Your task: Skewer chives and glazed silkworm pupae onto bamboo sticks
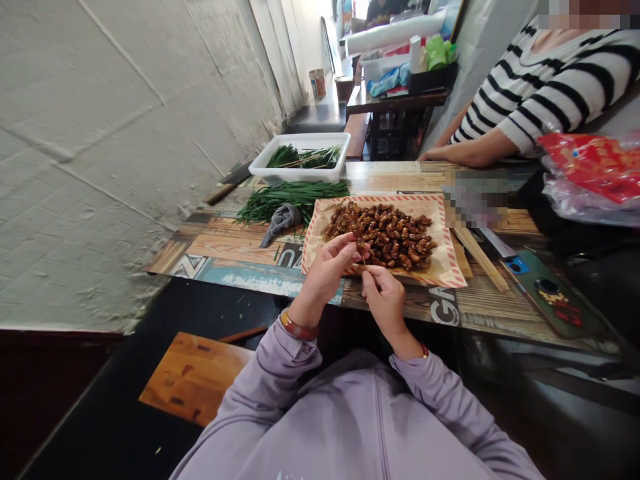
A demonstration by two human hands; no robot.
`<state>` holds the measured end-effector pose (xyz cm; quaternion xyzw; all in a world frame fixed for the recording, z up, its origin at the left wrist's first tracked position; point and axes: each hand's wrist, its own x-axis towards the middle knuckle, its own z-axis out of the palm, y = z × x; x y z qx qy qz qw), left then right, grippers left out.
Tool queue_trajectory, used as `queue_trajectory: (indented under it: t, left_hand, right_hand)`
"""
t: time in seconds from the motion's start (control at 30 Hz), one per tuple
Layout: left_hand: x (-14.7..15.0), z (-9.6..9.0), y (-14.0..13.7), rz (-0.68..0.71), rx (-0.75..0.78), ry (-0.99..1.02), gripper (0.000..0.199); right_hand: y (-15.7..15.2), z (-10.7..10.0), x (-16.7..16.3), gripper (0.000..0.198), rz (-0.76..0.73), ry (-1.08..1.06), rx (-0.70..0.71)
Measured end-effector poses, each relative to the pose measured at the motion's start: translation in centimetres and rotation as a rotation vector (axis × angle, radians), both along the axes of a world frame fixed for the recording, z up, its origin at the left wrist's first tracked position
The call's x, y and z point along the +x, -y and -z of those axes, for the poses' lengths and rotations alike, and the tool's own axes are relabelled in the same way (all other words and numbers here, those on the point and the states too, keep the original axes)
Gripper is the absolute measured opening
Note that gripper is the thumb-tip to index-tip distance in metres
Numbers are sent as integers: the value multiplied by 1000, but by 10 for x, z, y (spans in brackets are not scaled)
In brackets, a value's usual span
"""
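Note:
Just over the near edge of a paper-lined tray [455, 267], my left hand [325, 267] pinches a small glossy brown piece of food [360, 245]. My right hand [385, 297] is closed on a thin skewer [364, 261], whose upper end meets that piece between my left fingertips. A heap of similar glossy brown food pieces [397, 233] lies on the paper with a striped red border, right behind my hands. I cannot make out exactly what kind of food it is.
Green chives [295, 197] and a grey cloth [281, 223] lie left of the tray. Behind stands a white bin [300, 175] holding more greens. Bamboo skewers [483, 260] and a phone [555, 293] lie to the right. A person in a striped top [545, 87] sits across the table.

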<state>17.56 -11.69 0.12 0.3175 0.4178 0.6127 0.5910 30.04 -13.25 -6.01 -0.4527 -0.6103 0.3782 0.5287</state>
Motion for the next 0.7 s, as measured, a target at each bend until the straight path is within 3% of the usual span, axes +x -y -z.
queue_trajectory:
  t: [0.2,0.7]
  left_hand:
    - [6,1,5,21,9,-47,41]
    - [8,-4,-7,-119,178,-103,42]
  right_hand:
    - [-1,0,1,27,5,58,41]
    - [0,4,3,31,-44,102,51]
